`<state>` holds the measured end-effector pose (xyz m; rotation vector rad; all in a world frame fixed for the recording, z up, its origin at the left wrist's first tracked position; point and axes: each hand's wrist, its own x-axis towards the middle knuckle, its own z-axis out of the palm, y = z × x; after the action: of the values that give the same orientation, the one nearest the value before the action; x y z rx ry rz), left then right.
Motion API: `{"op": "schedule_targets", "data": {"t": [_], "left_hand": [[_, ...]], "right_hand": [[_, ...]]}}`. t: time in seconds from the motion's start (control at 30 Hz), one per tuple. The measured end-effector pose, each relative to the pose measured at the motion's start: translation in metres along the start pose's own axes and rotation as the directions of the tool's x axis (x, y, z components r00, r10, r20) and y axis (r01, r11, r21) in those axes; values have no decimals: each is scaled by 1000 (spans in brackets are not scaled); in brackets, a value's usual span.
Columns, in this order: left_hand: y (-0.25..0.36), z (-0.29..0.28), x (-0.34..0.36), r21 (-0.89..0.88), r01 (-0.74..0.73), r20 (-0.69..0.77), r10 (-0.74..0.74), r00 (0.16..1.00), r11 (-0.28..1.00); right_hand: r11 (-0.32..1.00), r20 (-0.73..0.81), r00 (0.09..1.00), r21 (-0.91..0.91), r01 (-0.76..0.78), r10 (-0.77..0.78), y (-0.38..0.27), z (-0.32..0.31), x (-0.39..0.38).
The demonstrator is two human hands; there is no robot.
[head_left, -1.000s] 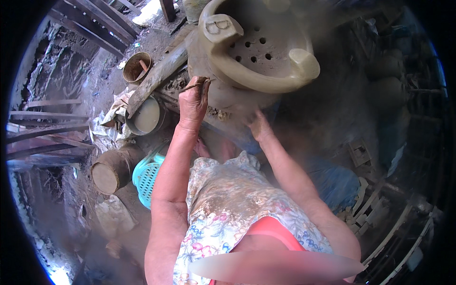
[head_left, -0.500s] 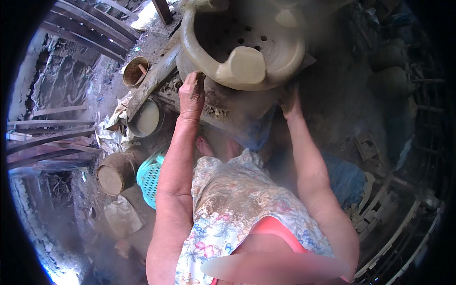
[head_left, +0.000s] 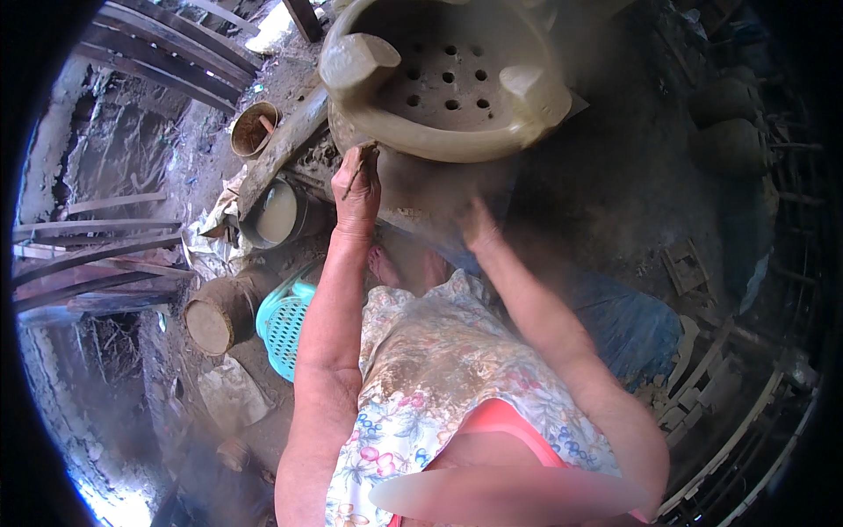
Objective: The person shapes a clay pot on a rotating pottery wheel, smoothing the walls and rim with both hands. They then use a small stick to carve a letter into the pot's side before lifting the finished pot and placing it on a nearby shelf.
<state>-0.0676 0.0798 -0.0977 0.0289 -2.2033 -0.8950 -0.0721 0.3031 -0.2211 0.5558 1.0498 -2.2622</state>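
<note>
Seen from above, at far left on the dirt floor [head_left: 202, 158] lie a sawn log stump [head_left: 215, 316], a turquoise plastic basket [head_left: 283, 323] and a pot of pale liquid [head_left: 274, 215]. The left hand [head_left: 356, 189] pinches a thin stick against the lower wall of a wet grey clay stove [head_left: 443, 83]. The stove stands straight ahead of both hands, wide, round, with a holed floor and three lugs; the blurred right hand [head_left: 479, 227] rests open-fingered below it, slightly farther off.
</note>
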Motion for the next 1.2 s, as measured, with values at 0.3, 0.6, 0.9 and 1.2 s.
{"op": "schedule_targets", "data": {"t": [0.3, 0.6, 0.9, 1.2], "left_hand": [[-2, -3, -1, 55, 135, -32, -134, 990, 989], [-11, -6, 11, 82, 73, -81, -66, 995, 994], [-9, -8, 10, 96, 102, -62, -96, 993, 990], [-11, -9, 10, 113, 176, -35, -173, 984, 978]], "right_hand": [[959, -221, 961, -190, -211, 167, -10, -15, -31], [870, 113, 938, -351, 347, -329, -158, -6, 45], [933, -237, 950, -341, 115, -204, -91, -14, 52], [985, -97, 995, -162, -52, 37, 17, 26, -10]]}}
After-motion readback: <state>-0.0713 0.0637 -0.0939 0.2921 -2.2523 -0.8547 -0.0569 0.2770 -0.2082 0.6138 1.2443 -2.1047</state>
